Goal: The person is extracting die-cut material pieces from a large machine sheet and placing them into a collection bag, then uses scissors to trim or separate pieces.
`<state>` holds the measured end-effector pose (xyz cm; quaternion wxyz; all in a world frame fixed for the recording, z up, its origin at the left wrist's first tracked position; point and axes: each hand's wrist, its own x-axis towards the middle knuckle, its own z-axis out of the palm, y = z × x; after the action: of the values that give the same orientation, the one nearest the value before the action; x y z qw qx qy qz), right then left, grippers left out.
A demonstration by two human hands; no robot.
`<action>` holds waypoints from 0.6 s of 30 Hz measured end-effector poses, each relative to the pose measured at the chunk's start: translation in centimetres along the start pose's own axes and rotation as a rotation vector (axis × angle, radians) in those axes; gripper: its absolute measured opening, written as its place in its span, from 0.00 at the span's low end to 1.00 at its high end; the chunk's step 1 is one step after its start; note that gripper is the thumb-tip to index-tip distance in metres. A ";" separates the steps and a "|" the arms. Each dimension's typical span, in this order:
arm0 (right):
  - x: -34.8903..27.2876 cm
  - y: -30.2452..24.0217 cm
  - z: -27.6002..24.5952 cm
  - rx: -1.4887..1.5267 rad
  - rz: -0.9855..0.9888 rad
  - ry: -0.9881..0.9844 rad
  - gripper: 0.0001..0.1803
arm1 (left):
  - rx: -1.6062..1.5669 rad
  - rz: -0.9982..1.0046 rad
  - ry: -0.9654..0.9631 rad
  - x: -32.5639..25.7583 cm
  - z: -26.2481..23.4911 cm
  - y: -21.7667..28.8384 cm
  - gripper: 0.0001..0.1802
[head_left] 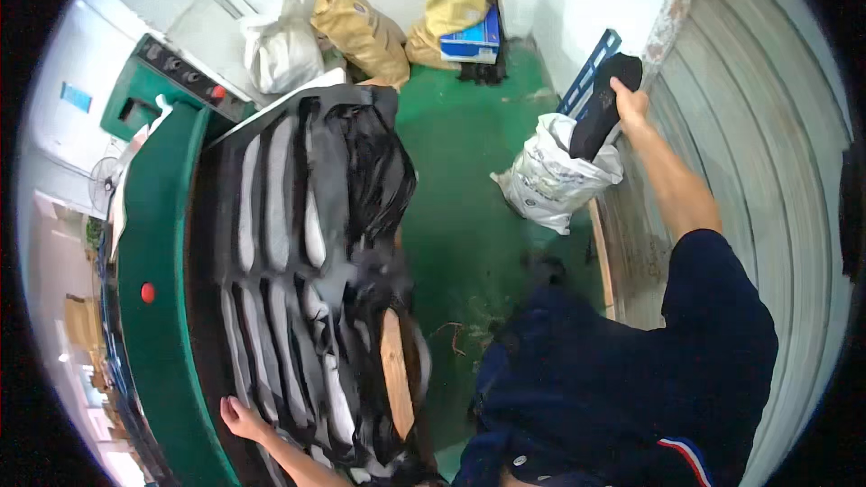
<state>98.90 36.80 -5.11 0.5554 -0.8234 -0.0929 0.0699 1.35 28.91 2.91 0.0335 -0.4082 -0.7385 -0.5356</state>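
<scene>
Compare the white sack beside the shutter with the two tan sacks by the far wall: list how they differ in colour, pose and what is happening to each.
The white sack is pale with dark print; the tan sacks are yellowish brown. The white sack stands open on the green floor while the right hand holds a black piece over it; the tan sacks lean untouched against the wall. The white sack stands alone; a blue box rests against one tan sack. All look full.

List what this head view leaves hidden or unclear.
- White sack: its contents are hidden by the black piece held over it by the right hand.
- Left hand: its palm lies flat on the black sheet, hiding what is underneath.
- Machine buttons: too small to read.
</scene>
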 end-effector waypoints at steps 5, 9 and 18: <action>3.7 9.9 6.8 0.111 0.091 -0.088 0.40 | 0.188 0.202 -0.243 -7.3 6.0 10.5 0.17; 3.4 12.6 9.4 -0.151 0.380 -0.083 0.39 | 0.395 0.118 -0.324 -14.4 11.9 17.3 0.20; 8.4 25.9 11.3 -0.411 0.208 -0.141 0.31 | 0.756 0.164 -0.386 -14.5 13.8 14.8 0.23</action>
<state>106.59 39.42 -33.47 0.3582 -0.9173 -0.0584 0.1636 25.80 33.40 1.33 0.0846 -0.5174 -0.8405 -0.1368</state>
